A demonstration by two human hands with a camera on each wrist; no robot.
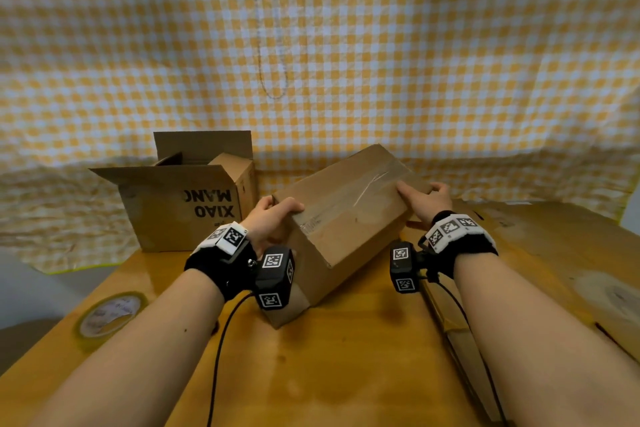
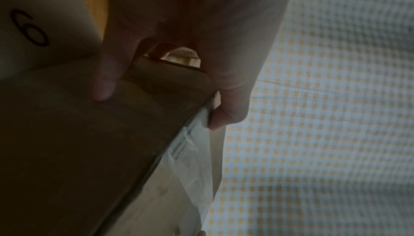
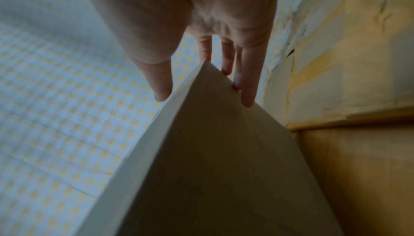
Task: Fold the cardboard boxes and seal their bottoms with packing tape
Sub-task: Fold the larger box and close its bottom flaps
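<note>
A brown cardboard box [image 1: 346, 222] sits tilted on the wooden table [image 1: 346, 357], its closed side turned up. Clear packing tape [image 1: 363, 192] runs along the seam. My left hand [image 1: 280, 210] grips the box's near-left corner, thumb on one face and fingers curled over the top. My right hand [image 1: 422, 192] grips the far-right edge. In the left wrist view the thumb [image 2: 104, 87] presses the box [image 2: 78, 151] beside wrinkled tape [image 2: 190, 151]. In the right wrist view the thumb and fingers [image 3: 247, 89] straddle the box's corner [image 3: 212, 151].
An open box printed XIAO MANG [image 1: 187, 208] stands at the back left. A roll of tape [image 1: 110, 314] lies at the table's left edge. Flattened cardboard [image 1: 453, 326] lies under my right forearm, more [image 1: 561, 253] at the right. Checked cloth [image 1: 346, 62] hangs behind.
</note>
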